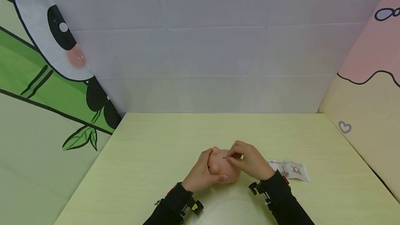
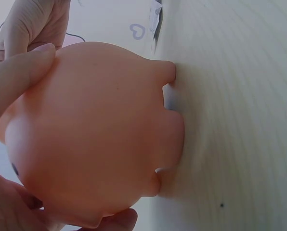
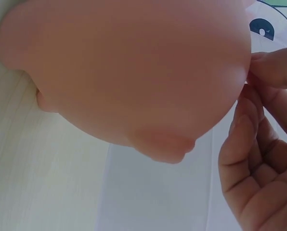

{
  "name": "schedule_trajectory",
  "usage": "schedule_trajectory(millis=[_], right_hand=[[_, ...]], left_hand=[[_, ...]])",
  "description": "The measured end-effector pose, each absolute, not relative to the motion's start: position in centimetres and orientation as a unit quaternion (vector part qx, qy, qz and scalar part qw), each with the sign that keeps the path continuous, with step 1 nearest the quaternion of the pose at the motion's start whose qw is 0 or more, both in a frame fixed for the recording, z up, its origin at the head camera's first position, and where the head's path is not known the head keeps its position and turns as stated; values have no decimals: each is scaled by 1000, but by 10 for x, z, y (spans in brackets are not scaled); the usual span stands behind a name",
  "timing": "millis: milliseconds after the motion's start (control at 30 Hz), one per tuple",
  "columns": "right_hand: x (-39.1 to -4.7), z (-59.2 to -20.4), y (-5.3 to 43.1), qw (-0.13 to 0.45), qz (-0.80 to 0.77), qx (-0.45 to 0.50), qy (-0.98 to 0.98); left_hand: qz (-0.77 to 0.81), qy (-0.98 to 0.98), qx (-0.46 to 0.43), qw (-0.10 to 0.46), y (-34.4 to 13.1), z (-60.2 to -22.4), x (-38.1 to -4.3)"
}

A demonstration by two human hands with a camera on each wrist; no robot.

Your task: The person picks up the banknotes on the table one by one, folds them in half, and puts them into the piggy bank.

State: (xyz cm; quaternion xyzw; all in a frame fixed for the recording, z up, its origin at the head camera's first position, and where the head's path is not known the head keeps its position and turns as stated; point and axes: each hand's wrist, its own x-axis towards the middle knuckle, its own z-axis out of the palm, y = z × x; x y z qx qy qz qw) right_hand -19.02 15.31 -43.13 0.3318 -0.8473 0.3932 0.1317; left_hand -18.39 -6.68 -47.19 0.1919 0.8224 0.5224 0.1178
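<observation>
On the pale wood-grain table [image 1: 150, 155], the left hand [image 1: 200, 175] grips the round, pink, plastic-looking pig [image 1: 230, 174] by its head, a hold best made firm without squeezing. The right hand [image 1: 250, 159] pinches a thin, dark sliver [image 1: 224, 157] (perhaps a coin; too small to tell) at its top, where light, straight pressure should serve.

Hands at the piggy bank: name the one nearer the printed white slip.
The right hand: the printed white slip lies close to its wrist, while the left hand grips the piggy bank, farther away.
</observation>
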Motion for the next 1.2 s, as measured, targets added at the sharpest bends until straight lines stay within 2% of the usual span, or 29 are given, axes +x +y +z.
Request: schedule_trajectory(millis=[400,733,1200], right_hand=[[-189,-430,151,125,382,321,-858],[-186,-427,145,150,319,308,-884],[-185,-429,145,157,320,308,-882]], left_hand=[[519,825,190,116,-67,-471,-183],[514,828,193,118,-67,-471,-184],[508,832,192,111,-65,-474,-185]])
